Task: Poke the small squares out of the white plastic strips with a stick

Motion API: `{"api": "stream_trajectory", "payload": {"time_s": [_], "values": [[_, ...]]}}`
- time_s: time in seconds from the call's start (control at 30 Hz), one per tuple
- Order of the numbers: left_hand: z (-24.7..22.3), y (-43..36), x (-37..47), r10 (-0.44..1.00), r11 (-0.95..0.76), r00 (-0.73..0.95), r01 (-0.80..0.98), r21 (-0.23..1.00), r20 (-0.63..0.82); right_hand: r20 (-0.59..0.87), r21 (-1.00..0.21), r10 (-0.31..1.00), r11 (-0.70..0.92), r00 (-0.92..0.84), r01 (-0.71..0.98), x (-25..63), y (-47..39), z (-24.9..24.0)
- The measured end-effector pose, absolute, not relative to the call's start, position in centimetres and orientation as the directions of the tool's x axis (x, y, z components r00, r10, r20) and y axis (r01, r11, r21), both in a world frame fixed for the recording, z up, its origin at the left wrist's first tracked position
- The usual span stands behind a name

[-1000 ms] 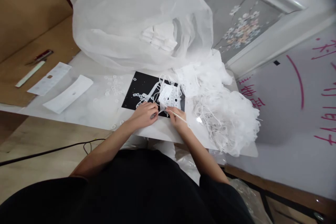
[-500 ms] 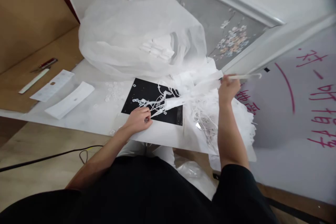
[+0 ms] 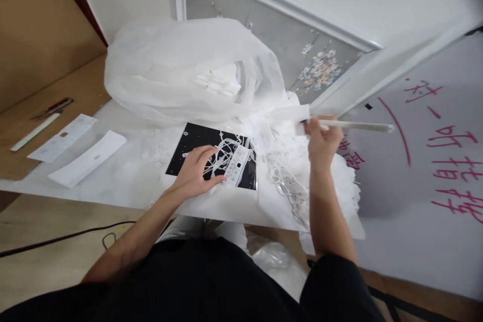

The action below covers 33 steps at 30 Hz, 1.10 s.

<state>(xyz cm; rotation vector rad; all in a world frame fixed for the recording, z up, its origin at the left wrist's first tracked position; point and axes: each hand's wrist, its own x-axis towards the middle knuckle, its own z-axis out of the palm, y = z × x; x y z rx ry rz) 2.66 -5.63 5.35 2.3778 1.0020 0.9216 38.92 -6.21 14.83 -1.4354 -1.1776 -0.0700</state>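
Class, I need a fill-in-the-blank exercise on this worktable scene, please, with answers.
The left hand is over a flat sheet coloured ____. The right hand holds a slender stick coloured ____. The framed picture shows branches with ____.

Missing words: black; white; flowers.

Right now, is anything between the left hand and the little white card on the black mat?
Thin white cords lie on the black mat, between the curved fingers of the left hand and the white card. Nothing visible blocks the thumb, which is right by the card's near end.
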Motion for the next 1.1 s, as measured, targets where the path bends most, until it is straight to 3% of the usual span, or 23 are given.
{"api": "stream_trajectory", "payload": {"time_s": [0.1,0.23,0.33,0.47,0.6,0.73,0.87,0.97,1.1], "values": [[8.0,-5.0,5.1,0.734,-0.64,0.55,0.364,0.677,0.399,0.478,-0.84,0.752,0.242,0.453,0.486,34.0,-8.5,14.2],[9.6,-4.9,7.6,0.658,-0.667,0.604,0.191,0.72,0.449,0.232,-0.968,0.903,0.177,0.361,0.179,29.1,-10.7,13.9],[8.9,-5.2,7.8,0.66,-0.623,0.611,0.122,0.773,0.436,0.107,-0.985,0.93,0.148,0.352,-0.093,28.3,-11.0,12.3],[6.3,-5.9,6.9,0.673,-0.619,0.672,0.284,0.732,0.309,-0.122,-0.973,0.88,-0.015,0.46,-0.23,30.5,-11.7,6.9],[3.5,-6.9,7.3,0.646,-0.678,0.736,0.431,0.595,0.203,-0.292,-0.954,0.799,-0.204,0.526,-0.22,32.6,-14.3,2.0],[2.0,-7.8,8.8,0.639,-0.706,0.744,0.468,0.531,0.194,-0.295,-0.955,0.832,-0.249,0.469,-0.16,33.0,-17.1,1.2],[1.9,-8.4,9.5,0.648,-0.704,0.745,0.509,0.495,0.156,-0.293,-0.937,0.86,-0.346,0.419,0.056,32.9,-18.9,1.7],[2.5,-8.6,9.6,0.693,-0.634,0.714,0.537,0.556,0.1,-0.215,-0.908,0.861,-0.349,0.46,0.229,33.1,-19.4,2.1],[3.5,-8.1,10.0,0.761,-0.487,0.648,0.542,0.685,0.028,0.029,-0.889,0.877,-0.197,0.479,0.413,34.1,-17.7,3.2]]}}
